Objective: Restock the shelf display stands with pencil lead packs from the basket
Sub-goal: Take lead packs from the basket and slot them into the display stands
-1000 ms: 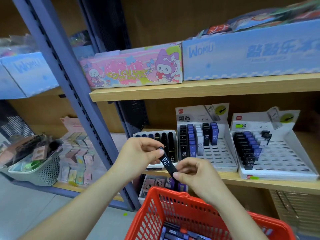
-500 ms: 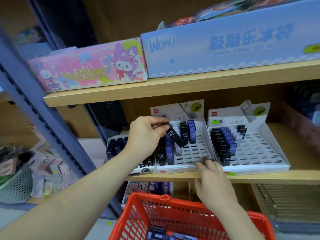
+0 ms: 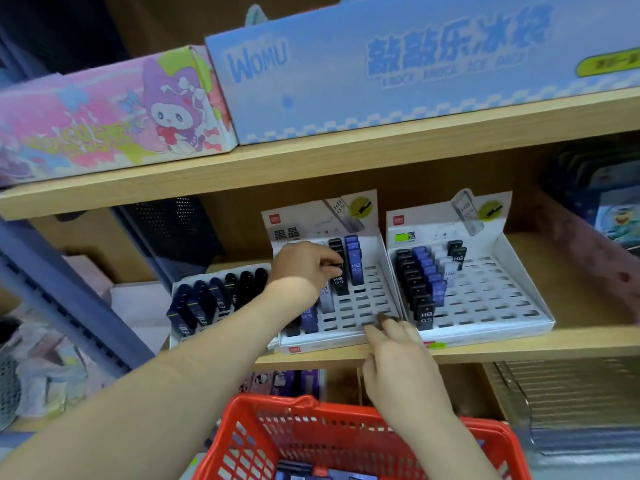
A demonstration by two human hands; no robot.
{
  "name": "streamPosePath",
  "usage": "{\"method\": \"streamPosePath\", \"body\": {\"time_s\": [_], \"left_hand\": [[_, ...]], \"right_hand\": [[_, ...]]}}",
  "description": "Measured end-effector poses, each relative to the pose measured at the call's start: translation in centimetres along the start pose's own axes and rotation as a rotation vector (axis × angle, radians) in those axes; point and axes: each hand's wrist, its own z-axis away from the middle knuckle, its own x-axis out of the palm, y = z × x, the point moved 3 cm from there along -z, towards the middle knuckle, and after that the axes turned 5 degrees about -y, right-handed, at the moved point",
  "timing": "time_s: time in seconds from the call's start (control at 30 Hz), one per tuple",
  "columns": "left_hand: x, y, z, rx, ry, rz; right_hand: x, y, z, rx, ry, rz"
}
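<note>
Two white slotted display stands sit on the middle wooden shelf, the left stand and the right stand, each part-filled with black, purple and white lead packs. My left hand pinches the top of a black HB 0.5 lead pack that stands in a slot of the left stand. My right hand rests its fingertips on the front of that stand. The red basket is at the bottom, with several dark packs inside.
A third stand of dark packs sits to the left. A pink cartoon box and a blue WOMU box fill the upper shelf. A blue metal upright runs down the left.
My left hand carried the black pack from above the basket up to the left stand and set it into a slot. My right hand let go of it and moved to the stand's front.
</note>
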Motion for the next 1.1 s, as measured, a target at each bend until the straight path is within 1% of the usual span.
{"method": "streamPosePath", "body": {"time_s": [0.13, 0.3, 0.4, 0.43, 0.5, 0.53, 0.6, 0.63, 0.67, 0.7, 0.73, 0.77, 0.83, 0.87, 0.93, 0.97, 1.03, 1.1], "left_hand": [[0.6, 0.4, -0.7, 0.107, 0.008, -0.173], [0.7, 0.6, -1.6, 0.066, 0.087, -0.121], [0.5, 0.9, -1.7, 0.080, 0.081, -0.169], [0.2, 1.1, -1.3, 0.081, 0.077, -0.209], [-0.4, 1.7, -0.1, 0.110, 0.100, -0.242], [-0.6, 1.9, 1.1, 0.148, 0.137, -0.205], [-1.0, 1.8, 4.6, 0.271, 0.232, -0.044], [-0.8, 1.4, 6.6, 0.329, 0.256, 0.032], [-0.2, 0.7, 8.5, 0.356, 0.255, 0.088], [0.9, -0.5, 10.2, 0.339, 0.230, 0.119], [2.4, -1.9, 11.5, 0.291, 0.178, 0.125], [4.4, -3.7, 12.5, 0.225, 0.093, 0.107], [9.0, -7.3, 14.4, 0.089, -0.172, 0.013], [11.5, -9.2, 15.5, 0.037, -0.327, -0.048], [15.9, -12.6, 18.3, -0.014, -0.580, -0.186], [17.8, -14.1, 19.8, -0.048, -0.671, -0.255], [20.7, -16.6, 22.7, -0.131, -0.804, -0.385], [22.9, -18.7, 25.3, -0.229, -0.887, -0.470]], "right_hand": [[0.3, 0.3, -0.1, -0.022, 0.012, 0.003], [0.8, 0.7, -0.1, -0.050, 0.053, -0.012], [0.7, 0.9, -0.1, -0.085, 0.062, -0.029], [0.6, 1.0, 0.1, -0.107, 0.067, -0.060], [-0.1, 1.1, 0.5, -0.133, 0.116, -0.209], [-0.6, 1.2, 0.8, -0.127, 0.151, -0.307], [-1.6, 1.6, 1.0, -0.112, 0.173, -0.471], [-2.0, 1.8, 1.0, -0.105, 0.130, -0.533], [-2.3, 2.1, 1.1, -0.094, 0.043, -0.590], [-2.1, 2.3, 1.2, -0.084, -0.090, -0.615], [-1.7, 2.5, 1.4, -0.084, -0.235, -0.582], [-0.9, 2.9, 1.8, -0.089, -0.375, -0.488], [2.0, 3.9, 3.1, -0.084, -0.596, -0.270], [4.1, 4.5, 3.9, -0.073, -0.673, -0.185], [8.9, 6.1, 5.7, -0.046, -0.754, -0.050], [11.4, 7.0, 6.7, -0.023, -0.776, -0.003], [15.8, 8.8, 8.5, 0.033, -0.820, 0.052], [19.4, 10.0, 9.9, 0.097, -0.832, 0.086]]}}
